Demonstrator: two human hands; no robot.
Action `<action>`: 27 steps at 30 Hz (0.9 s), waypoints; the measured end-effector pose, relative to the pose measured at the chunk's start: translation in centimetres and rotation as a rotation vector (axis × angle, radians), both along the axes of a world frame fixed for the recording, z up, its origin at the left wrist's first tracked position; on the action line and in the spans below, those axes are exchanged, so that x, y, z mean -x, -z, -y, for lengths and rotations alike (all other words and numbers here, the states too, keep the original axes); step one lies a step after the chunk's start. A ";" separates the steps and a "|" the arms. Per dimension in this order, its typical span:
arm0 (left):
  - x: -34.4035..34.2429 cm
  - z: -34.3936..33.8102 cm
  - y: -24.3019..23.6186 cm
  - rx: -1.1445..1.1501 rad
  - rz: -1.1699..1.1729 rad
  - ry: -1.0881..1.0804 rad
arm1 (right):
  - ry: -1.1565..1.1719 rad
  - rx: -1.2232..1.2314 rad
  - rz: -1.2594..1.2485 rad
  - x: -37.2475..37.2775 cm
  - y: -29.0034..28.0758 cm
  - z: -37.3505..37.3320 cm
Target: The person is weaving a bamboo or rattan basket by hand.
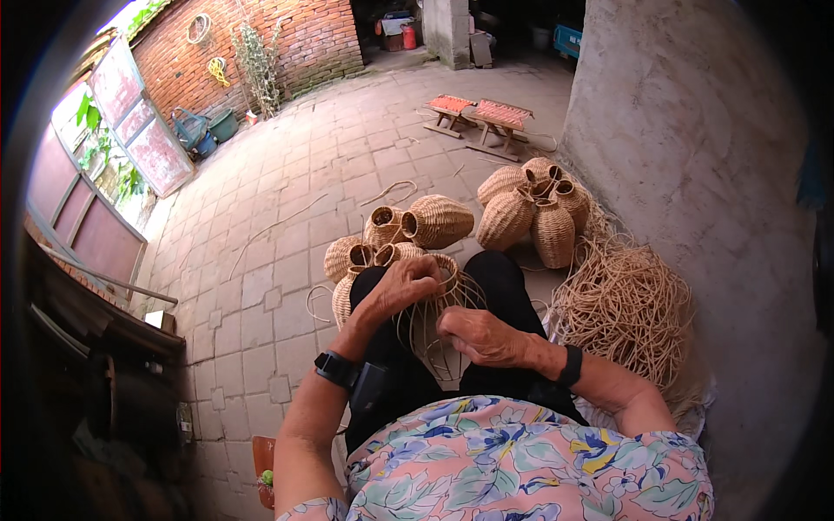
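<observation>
Between my knees sits an unfinished woven basket (448, 295), made of tan twisted straw cord, with loose strands hanging from it toward me. My left hand (407, 283) is closed at its left side, with curled fingers gripping the weave near the rim. Close to the lower right of the basket, my right hand (486, 337) is closed with fingers pinched at the loose strands; the fingertips are partly hidden. Just beyond my left knee lies a cluster of finished vase-shaped baskets (439, 221), some with dark open mouths toward me.
Another group of woven baskets (553, 233) stands beyond my right knee. A big tangled heap of straw cord (627, 304) lies at my right against the plastered wall (695, 156). Two low stools (499, 115) stand farther off. Loose cords (278, 227) lie on the paving.
</observation>
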State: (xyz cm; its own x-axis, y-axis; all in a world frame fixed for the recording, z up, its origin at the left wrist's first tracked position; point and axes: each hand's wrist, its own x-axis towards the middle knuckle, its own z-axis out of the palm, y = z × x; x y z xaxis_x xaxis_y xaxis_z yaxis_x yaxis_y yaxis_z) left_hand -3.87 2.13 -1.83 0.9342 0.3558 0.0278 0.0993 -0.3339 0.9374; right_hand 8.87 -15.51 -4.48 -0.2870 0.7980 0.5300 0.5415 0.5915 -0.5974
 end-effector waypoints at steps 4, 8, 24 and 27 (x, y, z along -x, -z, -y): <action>0.0 0.0 0.2 -0.185 0.052 0.006 | 0.036 -0.034 0.114 0.6 -0.1 -0.3; -0.1 -0.1 0.4 -0.329 0.102 0.037 | 0.061 -0.116 0.213 1.3 -0.8 -0.5; 0.3 0.4 1.3 -0.358 0.084 -0.019 | 0.092 0.244 -0.213 0.3 -4.6 0.3; 0.3 0.6 1.1 -0.331 0.116 -0.013 | 0.079 0.316 -0.243 0.6 -4.4 0.1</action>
State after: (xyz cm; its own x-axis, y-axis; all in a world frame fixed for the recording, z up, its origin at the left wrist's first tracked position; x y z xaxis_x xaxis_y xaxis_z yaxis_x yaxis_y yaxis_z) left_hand -4.14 1.56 -2.94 0.9134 0.3218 0.2493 0.0051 -0.6214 0.7835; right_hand 8.27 -15.63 -0.09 -0.1151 0.9471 0.2996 0.3986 0.3202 -0.8594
